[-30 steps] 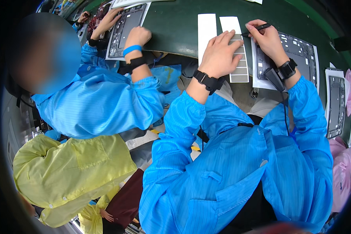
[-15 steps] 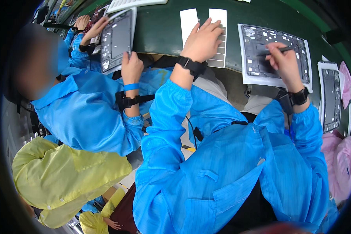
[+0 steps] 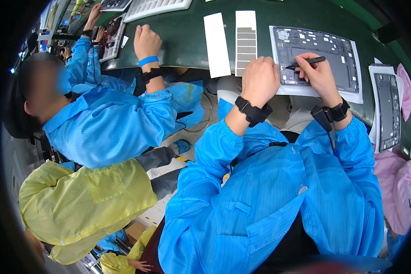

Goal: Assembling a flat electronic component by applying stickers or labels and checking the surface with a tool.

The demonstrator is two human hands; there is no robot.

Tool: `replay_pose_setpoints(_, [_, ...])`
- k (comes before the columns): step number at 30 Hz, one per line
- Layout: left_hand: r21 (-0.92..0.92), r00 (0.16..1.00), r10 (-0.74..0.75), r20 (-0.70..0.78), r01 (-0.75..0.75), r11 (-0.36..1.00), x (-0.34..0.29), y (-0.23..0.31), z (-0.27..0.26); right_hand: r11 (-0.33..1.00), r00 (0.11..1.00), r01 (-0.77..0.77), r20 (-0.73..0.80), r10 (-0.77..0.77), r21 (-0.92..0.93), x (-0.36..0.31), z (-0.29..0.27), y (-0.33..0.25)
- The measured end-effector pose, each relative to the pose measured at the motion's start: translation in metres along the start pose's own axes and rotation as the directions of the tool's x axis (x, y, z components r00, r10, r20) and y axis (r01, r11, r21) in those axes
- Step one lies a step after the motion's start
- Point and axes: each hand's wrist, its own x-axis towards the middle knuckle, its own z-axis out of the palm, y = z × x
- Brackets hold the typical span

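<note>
An open grey tablet back [image 3: 322,57] lies on a white mat on the dark green bench in front of me. My right hand [image 3: 318,75] grips thin black tweezers [image 3: 305,62], their tip touching the tablet's left part. My left hand [image 3: 259,80] is curled into a loose fist at the tablet's left edge, beside a white strip of grey pads [image 3: 245,41]. Whether it holds anything is hidden. Both wrists wear black straps.
A plain white strip [image 3: 217,44] lies left of the pad strip. A second open tablet [image 3: 388,112] lies at my right. A co-worker in blue [image 3: 109,123] sits at my left, fist [image 3: 146,41] on the bench. A person in yellow-green [image 3: 82,205] is behind.
My left hand has come off the pad strip and moved right to the tablet's edge. My right hand with the tweezers has stayed on the tablet. The co-worker's hand moved onto the bench.
</note>
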Motion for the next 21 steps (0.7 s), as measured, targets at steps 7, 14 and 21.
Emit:
replay_pose_setpoints(7, [0.027,0.999,0.04,-0.026,-0.039,0.999,-0.002,0.003,0.005,1.0,1.0,-0.001,-0.025,0.0,-0.012,-0.006,0.008,-0.004])
replay_pose_setpoints(14, [0.117,0.986,0.079,-0.149,-0.061,0.991,-0.004,0.004,0.011,0.991,0.995,0.047,-0.083,-0.058,-0.123,-0.012,0.019,-0.011])
replay_pose_setpoints(21, [0.199,0.974,0.054,-0.218,-0.009,0.98,-0.006,0.008,0.017,0.996,0.979,0.081,-0.183,-0.087,-0.04,-0.015,0.024,-0.01])
